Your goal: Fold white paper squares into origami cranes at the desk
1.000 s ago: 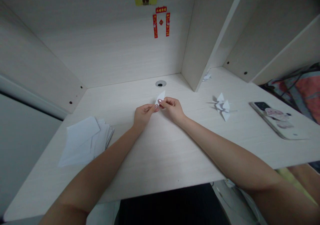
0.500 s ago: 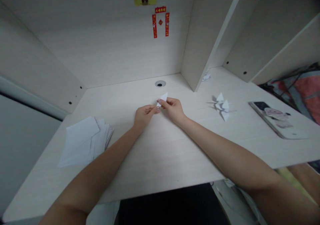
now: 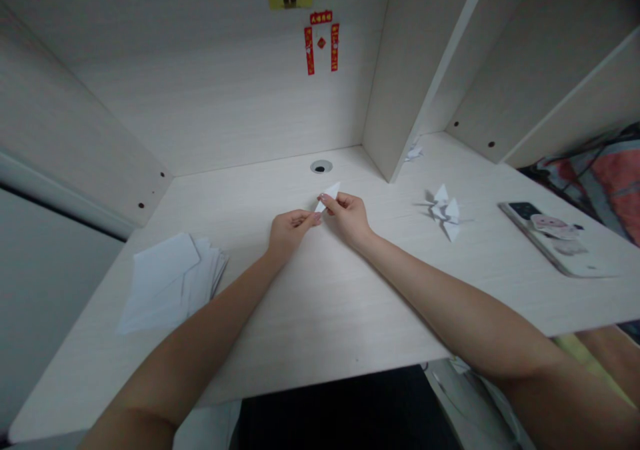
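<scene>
A small folded piece of white paper (image 3: 330, 191) is held between my two hands over the middle of the desk (image 3: 320, 290). My left hand (image 3: 291, 231) pinches its lower left end between thumb and fingertips. On the other side my right hand (image 3: 349, 215) grips the paper, thumb on top and fingers curled beneath. A pointed tip sticks out beyond the fingers. The fingers hide the lower folds.
White paper sheets (image 3: 165, 270) lie stacked at the left. Folded paper cranes (image 3: 443, 211) sit to the right, with more folded paper (image 3: 414, 152) behind the upright panel (image 3: 400, 90). A phone (image 3: 555, 237) lies far right. A cable hole (image 3: 321, 167) is at the back.
My right hand has shifted slightly to the right and up, and the paper's tip has moved with it. My left hand keeps nearly the same place.
</scene>
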Demonstrator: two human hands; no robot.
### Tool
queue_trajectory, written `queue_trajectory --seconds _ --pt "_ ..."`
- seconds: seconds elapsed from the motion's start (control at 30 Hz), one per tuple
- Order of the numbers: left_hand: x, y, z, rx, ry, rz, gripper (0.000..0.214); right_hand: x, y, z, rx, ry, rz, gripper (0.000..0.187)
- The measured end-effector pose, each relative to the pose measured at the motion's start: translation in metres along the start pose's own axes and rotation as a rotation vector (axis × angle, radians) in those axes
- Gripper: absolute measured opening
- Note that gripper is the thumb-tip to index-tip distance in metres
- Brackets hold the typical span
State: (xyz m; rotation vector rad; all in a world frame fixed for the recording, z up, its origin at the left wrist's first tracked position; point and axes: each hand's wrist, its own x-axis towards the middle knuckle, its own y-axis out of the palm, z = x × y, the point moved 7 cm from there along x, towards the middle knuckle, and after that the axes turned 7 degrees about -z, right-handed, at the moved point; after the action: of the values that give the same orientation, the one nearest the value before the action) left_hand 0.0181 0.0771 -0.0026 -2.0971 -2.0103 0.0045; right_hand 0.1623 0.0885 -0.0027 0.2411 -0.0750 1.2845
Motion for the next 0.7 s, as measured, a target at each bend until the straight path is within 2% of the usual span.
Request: queue_trajectory --seconds 0.23,0.7 --pt "0.0006 -0.0003 0.0031 -0.004 -0.024 -0.001 0.033 0.0036 -0.0051 0.0012 0.021 -0.031 -0.038 0.037" --pt "0.0005 0.0009 0.002 0.085 0.012 0.033 0.034 0.0045 -0.0071 0.0007 0.053 0.001 -0.068 0.035"
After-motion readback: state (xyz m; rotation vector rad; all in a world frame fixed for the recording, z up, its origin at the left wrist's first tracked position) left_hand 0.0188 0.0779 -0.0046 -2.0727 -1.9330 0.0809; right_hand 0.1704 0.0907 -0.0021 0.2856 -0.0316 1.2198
